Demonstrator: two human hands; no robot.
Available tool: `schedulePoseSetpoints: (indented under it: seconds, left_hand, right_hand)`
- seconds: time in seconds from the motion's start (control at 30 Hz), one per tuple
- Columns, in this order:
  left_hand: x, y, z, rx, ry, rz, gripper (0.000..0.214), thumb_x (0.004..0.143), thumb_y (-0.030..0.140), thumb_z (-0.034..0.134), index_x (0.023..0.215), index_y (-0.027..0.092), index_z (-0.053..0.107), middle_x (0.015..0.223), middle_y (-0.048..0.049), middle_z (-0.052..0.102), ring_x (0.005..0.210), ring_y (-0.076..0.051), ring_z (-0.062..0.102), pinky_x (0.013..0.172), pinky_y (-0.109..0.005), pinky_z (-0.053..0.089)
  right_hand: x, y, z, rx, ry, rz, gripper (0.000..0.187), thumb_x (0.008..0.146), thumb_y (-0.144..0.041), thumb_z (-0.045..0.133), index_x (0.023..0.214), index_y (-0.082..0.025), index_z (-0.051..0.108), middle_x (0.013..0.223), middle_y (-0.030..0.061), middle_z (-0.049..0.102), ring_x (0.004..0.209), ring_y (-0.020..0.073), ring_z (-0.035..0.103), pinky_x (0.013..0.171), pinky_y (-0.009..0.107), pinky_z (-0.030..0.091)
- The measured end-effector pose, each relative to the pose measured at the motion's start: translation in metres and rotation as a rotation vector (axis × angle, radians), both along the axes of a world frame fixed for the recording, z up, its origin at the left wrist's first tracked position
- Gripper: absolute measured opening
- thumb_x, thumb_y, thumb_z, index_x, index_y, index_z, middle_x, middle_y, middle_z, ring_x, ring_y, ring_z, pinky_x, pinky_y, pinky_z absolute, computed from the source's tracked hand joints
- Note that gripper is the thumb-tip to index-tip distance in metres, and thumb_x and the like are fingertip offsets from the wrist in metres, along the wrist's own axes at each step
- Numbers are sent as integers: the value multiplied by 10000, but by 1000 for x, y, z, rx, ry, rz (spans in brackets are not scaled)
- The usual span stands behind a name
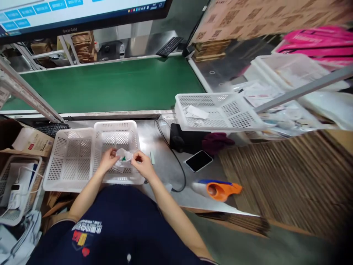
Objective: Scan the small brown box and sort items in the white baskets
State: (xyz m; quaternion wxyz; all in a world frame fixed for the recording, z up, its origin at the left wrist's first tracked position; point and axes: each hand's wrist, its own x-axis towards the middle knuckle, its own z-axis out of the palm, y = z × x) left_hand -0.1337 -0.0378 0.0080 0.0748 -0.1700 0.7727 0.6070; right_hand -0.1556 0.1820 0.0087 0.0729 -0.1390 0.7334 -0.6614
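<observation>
Both my hands hold a small crumpled white packet (123, 158) with a green mark on it, just above a white perforated basket (117, 129). My left hand (108, 159) pinches the packet's left side with closed fingers. My right hand (142, 164) grips its right side, fingers curled. A second white basket (70, 162) sits directly to the left.
A green conveyor belt (110, 86) runs behind the baskets. A third white basket (217, 112) stands raised at the right with papers inside. A black phone (198, 161), an orange and white tape dispenser (217, 188), a black cable and a cardboard stack (281, 184) lie to the right.
</observation>
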Motion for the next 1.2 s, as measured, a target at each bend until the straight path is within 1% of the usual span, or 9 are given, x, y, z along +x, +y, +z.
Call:
schedulePoseSetpoints:
  seconds: [0.1, 0.27, 0.37, 0.6, 0.77, 0.87, 1.0, 1.13, 1.2]
  left_hand:
    - [23, 1, -7, -80, 140, -104, 267, 823, 115, 745, 1080, 185, 739, 984, -20, 715, 749, -152, 648, 726, -273, 542]
    - [66, -3, -16, -418, 136, -282, 327, 868, -13, 545, 896, 195, 796, 1298, -116, 750, 1196, -264, 745, 1098, -432, 607]
    - [80, 0, -18, -549, 24, -353, 384, 939, 16, 554, 1127, 203, 831, 1307, -132, 778, 1274, -309, 737, 1184, -502, 587]
    - [88, 15, -9, -561, -35, -418, 740, 860, 20, 615, 1577, 207, 625, 1700, -193, 579, 1457, -390, 663, 1237, -567, 561]
    - [81, 12, 12, -307, -13, -312, 818, 768, 58, 705, 1562, 251, 664, 1825, -156, 473, 1471, -473, 637, 1205, -577, 561]
    - [72, 9, 24, -342, 31, -274, 798, 804, 96, 696, 1587, 241, 645, 1882, -149, 384, 1401, -470, 683, 1130, -544, 601]
    - [57, 4, 31, -636, -7, -385, 797, 910, 98, 583, 1698, 208, 537, 1895, -182, 342, 1408, -448, 704, 1086, -528, 633]
    - [61, 1, 22, -850, -50, -571, 717, 908, 30, 565, 1598, 195, 664, 1883, -184, 366, 1544, -414, 624, 1216, -553, 579]
    - [74, -1, 8, -937, -33, -555, 660, 870, 3, 593, 1466, 222, 769, 1873, -164, 392, 1601, -405, 578, 1292, -570, 520]
  right_hand:
    - [21, 19, -11, 85, 43, 10, 67, 857, -257, 654, 889, -237, 710, 856, 18, 689, 808, 207, 648, 812, 338, 539]
    - [64, 37, -27, 501, 246, 133, 438, 942, -78, 530, 1176, -249, 858, 1046, 93, 733, 982, 245, 712, 859, 351, 590]
    - [82, 33, -29, 689, 244, 158, 493, 983, -75, 532, 1332, -238, 839, 1081, 99, 725, 1019, 251, 713, 884, 347, 599]
    - [86, 17, -24, 937, 157, 60, 271, 1124, -298, 582, 1173, -217, 836, 1104, 133, 729, 1074, 297, 710, 860, 359, 568]
    - [74, 20, -20, 862, 61, 87, 563, 980, -161, 599, 1539, -186, 663, 1495, 226, 606, 920, 271, 712, 726, 375, 562]
    - [66, 22, -25, 671, 6, 120, 617, 970, -242, 648, 1586, -215, 642, 1584, 228, 556, 879, 241, 719, 769, 410, 610]
    - [34, 39, -46, 316, -33, 118, 320, 986, -411, 679, 1207, -243, 838, 1290, 119, 774, 984, 230, 768, 954, 403, 641]
    - [-23, 88, -53, 378, 2, -172, 373, 920, -522, 583, 938, -228, 811, 1011, 123, 820, 979, 296, 788, 968, 477, 656]
    - [-49, 120, -49, 440, 90, -322, 411, 849, -595, 541, 838, -249, 762, 950, 170, 796, 945, 376, 786, 923, 588, 661]
